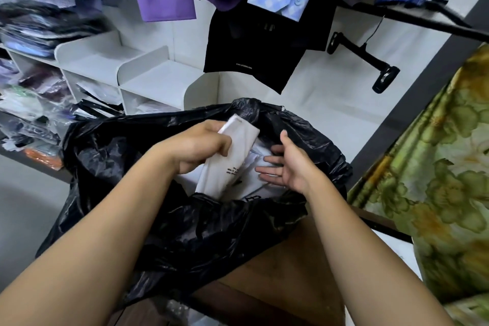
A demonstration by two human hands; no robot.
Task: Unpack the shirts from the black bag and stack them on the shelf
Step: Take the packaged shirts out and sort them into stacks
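Inside crumpled black plastic bag (185, 219): left hand (195, 147) grips white folded plastic-wrapped shirt (227, 159), half out; right hand (288, 167) slack, empty. More shirts remain; white shelf compartments (158, 79) bare.

Glossy crinkled plastic black bag (201, 233); smooth white shelf (156, 79); matt wood table (277, 286)

White wall (330, 103), grey floor (23, 206); floral curtain (436, 167) (green, yellowish) at right.
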